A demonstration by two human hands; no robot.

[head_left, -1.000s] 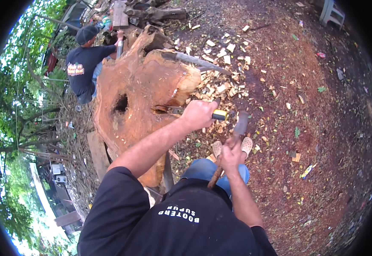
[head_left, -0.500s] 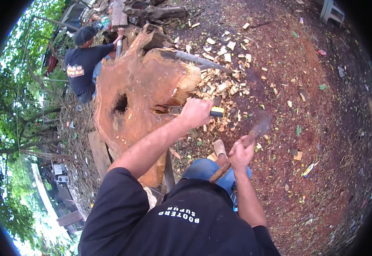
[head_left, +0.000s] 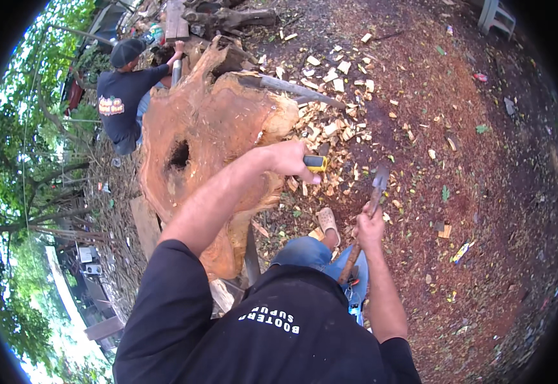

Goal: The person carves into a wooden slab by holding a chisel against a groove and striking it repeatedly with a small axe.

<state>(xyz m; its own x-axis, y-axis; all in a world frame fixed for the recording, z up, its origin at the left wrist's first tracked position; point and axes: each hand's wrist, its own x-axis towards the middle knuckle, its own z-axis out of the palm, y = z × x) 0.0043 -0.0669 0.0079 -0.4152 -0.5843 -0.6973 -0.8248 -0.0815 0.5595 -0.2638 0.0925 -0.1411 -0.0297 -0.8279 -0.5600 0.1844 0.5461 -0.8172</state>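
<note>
My left hand (head_left: pixel 288 159) is closed around the yellow and black handle of a chisel (head_left: pixel 315 163) at the right edge of a big wood slab (head_left: pixel 218 121). Its blade is hidden behind my hand and wrist. In my right hand (head_left: pixel 370 227) is a hatchet (head_left: pixel 379 179) with a long wooden handle, gripped below its metal head. That head is raised to the right of the chisel's handle and apart from it. The slab is reddish brown, uneven in outline, with a dark hole in its face and paler cut wood along its right edge.
Pale wood chips (head_left: pixel 330 131) litter the ground beside the slab. Across the slab a person (head_left: pixel 122 96) in a cap and dark shirt crouches. Logs (head_left: pixel 231 18) lie at the back, and a plastic chair (head_left: pixel 496 19) stands far right. My shoe (head_left: pixel 327 221) is below the chips.
The hatchet has shifted left and turned, its head now showing narrower. My left hand has moved slightly up and left with the chisel.
</note>
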